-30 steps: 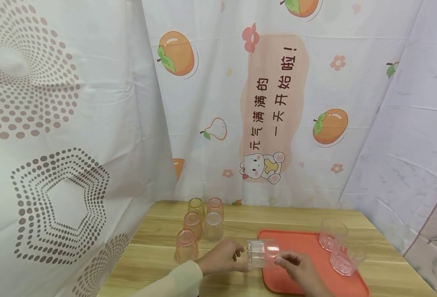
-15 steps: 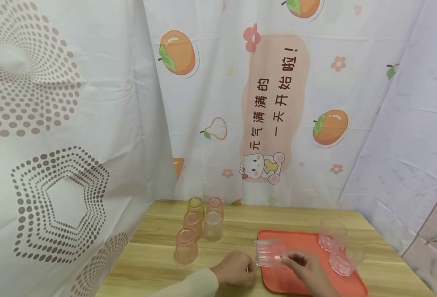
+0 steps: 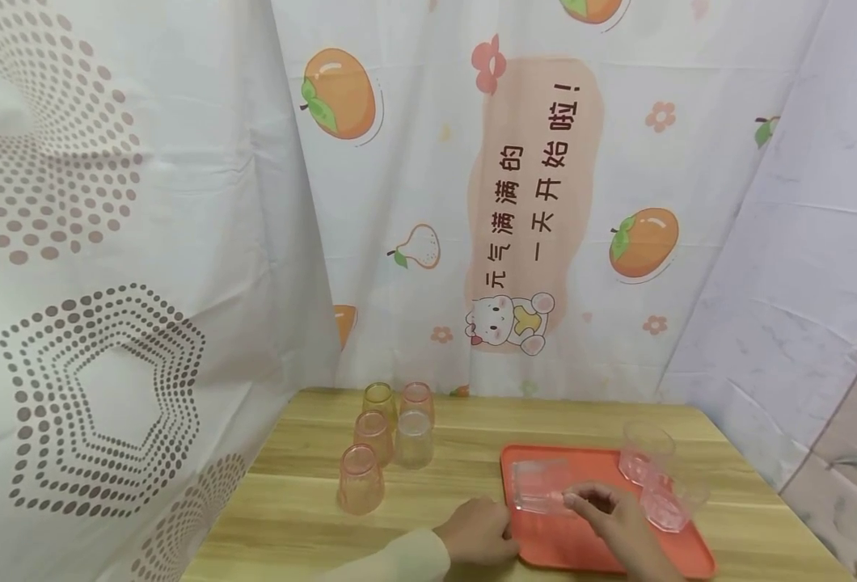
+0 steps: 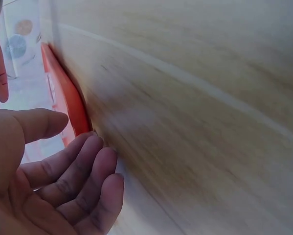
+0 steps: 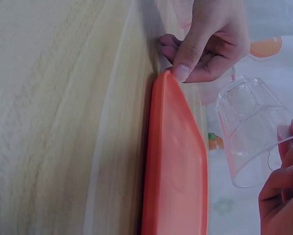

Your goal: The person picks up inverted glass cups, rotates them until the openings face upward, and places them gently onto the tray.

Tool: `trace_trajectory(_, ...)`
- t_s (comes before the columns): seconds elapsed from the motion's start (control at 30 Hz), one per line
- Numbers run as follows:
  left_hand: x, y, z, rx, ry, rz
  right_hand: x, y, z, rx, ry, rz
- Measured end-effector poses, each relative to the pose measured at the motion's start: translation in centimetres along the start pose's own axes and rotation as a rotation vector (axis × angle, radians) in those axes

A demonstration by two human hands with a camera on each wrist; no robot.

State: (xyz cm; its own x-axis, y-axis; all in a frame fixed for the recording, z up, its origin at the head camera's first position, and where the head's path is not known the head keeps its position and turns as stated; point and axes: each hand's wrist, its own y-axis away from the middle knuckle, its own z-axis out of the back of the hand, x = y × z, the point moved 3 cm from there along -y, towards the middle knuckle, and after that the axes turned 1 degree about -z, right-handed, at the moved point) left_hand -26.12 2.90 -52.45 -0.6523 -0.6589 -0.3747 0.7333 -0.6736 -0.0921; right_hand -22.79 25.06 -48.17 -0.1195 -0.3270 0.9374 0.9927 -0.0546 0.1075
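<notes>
My right hand pinches the rim of a clear plastic cup, which lies sideways in the air over the red tray. The right wrist view shows this cup apart from the tray, held between thumb and fingers at its mouth. At the tray's near left edge is my left hand. Its thumb is on the rim and its curled fingers are at the outer side, as both wrist views show. Two clear cups, one farther back and one nearer, stand mouth up at the tray's right side.
Several cups stand upside down at the table's left: a yellow one, a clear one, and pink ones, the nearest in front. A printed curtain hangs behind the wooden table.
My left hand has come away from the clear cup and moved right to the tray's edge, taking hold of its rim. The right hand has carried the cup slightly right, over the tray.
</notes>
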Motion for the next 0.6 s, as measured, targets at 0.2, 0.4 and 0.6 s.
trace_trajectory(0.2, -0.5, -0.3, 0.0, 0.017, 0.006, 0.086, 0.0, 0.1, 0.6, -0.046, 0.018, 0.002)
trace_trajectory(0.4, -0.5, -0.3, -0.1, 0.036, 0.015, 0.137, 0.2, 0.3, 1.5, -0.064, 0.112, 0.057)
trace_trajectory(0.6, -0.5, -0.4, -0.3, 0.034, 0.019, 0.151, 0.5, 1.0, 2.5, -0.087, 0.198, 0.202)
